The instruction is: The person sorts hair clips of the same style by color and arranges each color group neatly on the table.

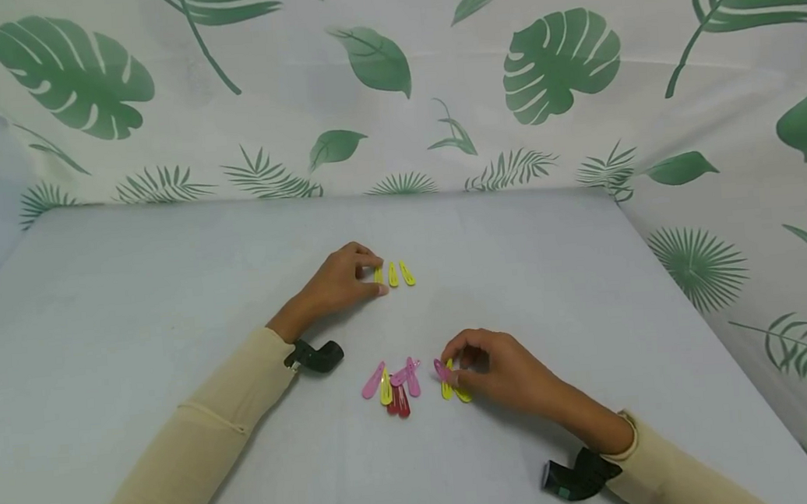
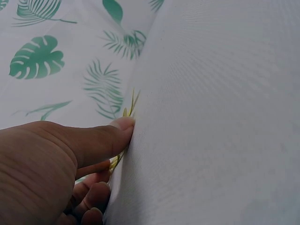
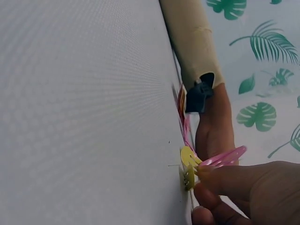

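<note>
Nearest you on the tabletop, clustered red, yellow and pink clips lie beside your right hand, its grip pinching a pink clip near two yellow clips; farther off, your left hand, grip slightly parted, holds a yellow clip beside two more.

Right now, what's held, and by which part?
Left hand: a yellow clip, apparently by its two ends. Right hand: a pink clip, pinched at one end, which unclear.
</note>
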